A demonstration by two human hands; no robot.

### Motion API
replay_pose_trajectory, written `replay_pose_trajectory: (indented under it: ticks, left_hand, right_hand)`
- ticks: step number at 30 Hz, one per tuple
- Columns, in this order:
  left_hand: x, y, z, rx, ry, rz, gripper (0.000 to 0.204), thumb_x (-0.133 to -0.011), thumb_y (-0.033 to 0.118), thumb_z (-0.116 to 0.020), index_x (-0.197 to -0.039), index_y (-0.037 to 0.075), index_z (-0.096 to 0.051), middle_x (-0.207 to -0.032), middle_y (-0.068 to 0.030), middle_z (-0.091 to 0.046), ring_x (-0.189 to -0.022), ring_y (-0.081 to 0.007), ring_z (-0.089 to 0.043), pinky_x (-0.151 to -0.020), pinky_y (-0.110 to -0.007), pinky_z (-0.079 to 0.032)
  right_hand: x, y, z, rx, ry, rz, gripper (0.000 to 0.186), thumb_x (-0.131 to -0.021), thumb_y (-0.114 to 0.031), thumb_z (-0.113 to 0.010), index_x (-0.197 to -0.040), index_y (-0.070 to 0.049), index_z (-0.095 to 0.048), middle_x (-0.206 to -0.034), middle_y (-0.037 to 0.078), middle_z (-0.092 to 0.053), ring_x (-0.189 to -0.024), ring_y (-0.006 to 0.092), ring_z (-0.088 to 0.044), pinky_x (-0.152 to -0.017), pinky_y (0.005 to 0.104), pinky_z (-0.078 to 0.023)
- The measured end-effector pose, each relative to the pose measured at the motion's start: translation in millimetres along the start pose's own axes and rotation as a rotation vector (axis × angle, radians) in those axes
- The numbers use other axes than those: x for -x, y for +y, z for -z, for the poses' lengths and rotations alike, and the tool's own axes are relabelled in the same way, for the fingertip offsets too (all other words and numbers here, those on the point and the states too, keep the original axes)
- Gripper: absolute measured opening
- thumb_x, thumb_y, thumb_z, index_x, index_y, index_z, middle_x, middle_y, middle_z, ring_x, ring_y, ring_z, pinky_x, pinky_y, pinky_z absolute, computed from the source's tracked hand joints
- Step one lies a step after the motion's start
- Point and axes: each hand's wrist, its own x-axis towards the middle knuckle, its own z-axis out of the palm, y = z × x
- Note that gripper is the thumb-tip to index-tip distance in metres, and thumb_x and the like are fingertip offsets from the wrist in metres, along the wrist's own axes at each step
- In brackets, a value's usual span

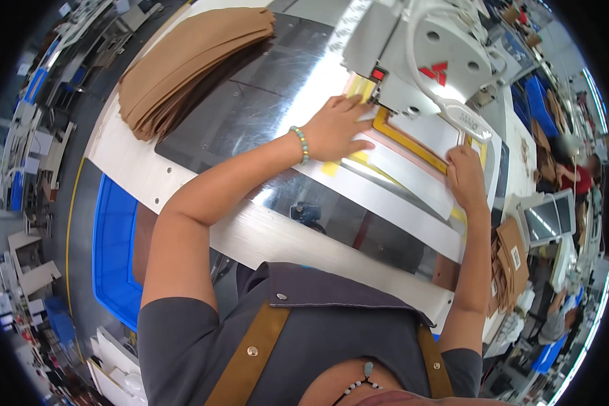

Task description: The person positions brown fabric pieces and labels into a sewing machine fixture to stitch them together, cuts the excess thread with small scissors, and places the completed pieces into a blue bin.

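The person stands at a shiny metal counter [271, 108] with an automatic pattern sewing machine [426, 61] at about one o'clock. The left hand [335, 128] lies flat, fingers spread, on a yellow-framed sewing template [413, 145] that sits under the machine head; its grip is open and pressing down, not closed around anything. A beaded bracelet [302, 144] circles that wrist. The right hand [465, 177] rests at the template's three o'clock edge, fingers curled over its rim; whether the grip actually pinches the edge or only pushes against it cannot be told. The template lies near the middle of the picture, between the two hands, its far end tucked beneath the white machine head, with a pale sheet [413, 177] just beside it toward five o'clock.

At eleven o'clock on the counter, well apart from the hands, lies a fanned stack of tan leather pieces [189, 61]. A blue plastic bin [111, 250] sits below the counter at eight o'clock. At three o'clock stands a small monitor [545, 220], with more brown cut pieces [511, 260] piled just beside it. The person wears a grey apron with tan straps [257, 345]
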Motion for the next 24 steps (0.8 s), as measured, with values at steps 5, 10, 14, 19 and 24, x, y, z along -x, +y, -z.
replay_pose_trajectory:
  ticks: [5, 10, 14, 19, 24]
  left_hand:
    - [6, -9, 15, 0.079, -0.038, -0.068, 0.051, -0.102, 0.042, -0.06, -0.139, 0.007, -0.065, -0.158, -0.0182, -0.046, -0.153, -0.0376, -0.032, -0.123, -0.05, -0.028]
    - [3, -59, 77, -0.087, 0.034, 0.133, 0.038, -0.095, 0.028, -0.069, -0.125, 0.005, -0.069, -0.135, -0.0163, -0.066, -0.128, -0.0381, -0.058, -0.109, -0.049, -0.045]
    - [28, -174, 121, -0.468, 0.244, 0.14, 0.025, -0.093, 0.012, -0.061, -0.114, 0.004, -0.071, -0.109, -0.0218, -0.073, -0.098, -0.042, -0.069, -0.089, -0.052, -0.054]
    - [56, -221, 140, -0.659, -0.047, 0.411, 0.02, -0.09, 0.008, -0.059, -0.105, 0.001, -0.071, -0.118, -0.0197, -0.066, -0.114, -0.0397, -0.064, -0.097, -0.047, -0.053]
    - [64, -241, 129, -0.688, -0.025, 0.325, 0.017, -0.091, 0.004, -0.057, -0.103, 0.0, -0.068, -0.116, -0.0193, -0.065, -0.109, -0.0393, -0.066, -0.093, -0.049, -0.054]
  right_hand:
    - [4, 3, -6, -0.021, 0.052, 0.011, 0.015, -0.088, -0.008, -0.054, -0.092, 0.003, -0.064, -0.102, 0.021, -0.063, -0.103, 0.041, -0.058, -0.095, 0.0479, -0.047]
    - [14, 4, -2, -0.157, 0.053, -0.051, 0.016, -0.089, -0.006, -0.053, -0.096, 0.002, -0.064, -0.101, 0.02, -0.063, -0.099, 0.0386, -0.06, -0.093, 0.0467, -0.048]
    - [9, 10, -8, -0.084, 0.118, 0.067, 0.016, -0.09, -0.006, -0.052, -0.098, 0.0, -0.064, -0.099, 0.02, -0.061, -0.099, 0.0389, -0.06, -0.091, 0.0457, -0.049]
    - [0, 13, -2, -0.065, 0.182, 0.017, 0.018, -0.092, -0.006, -0.051, -0.102, -0.002, -0.065, -0.111, 0.017, -0.062, -0.104, 0.0369, -0.062, -0.092, 0.0452, -0.05]
    - [9, 32, -9, -0.07, 0.409, 0.035, 0.022, -0.096, -0.007, -0.05, -0.109, -0.003, -0.067, -0.127, 0.013, -0.064, -0.116, 0.033, -0.063, -0.098, 0.043, -0.051]
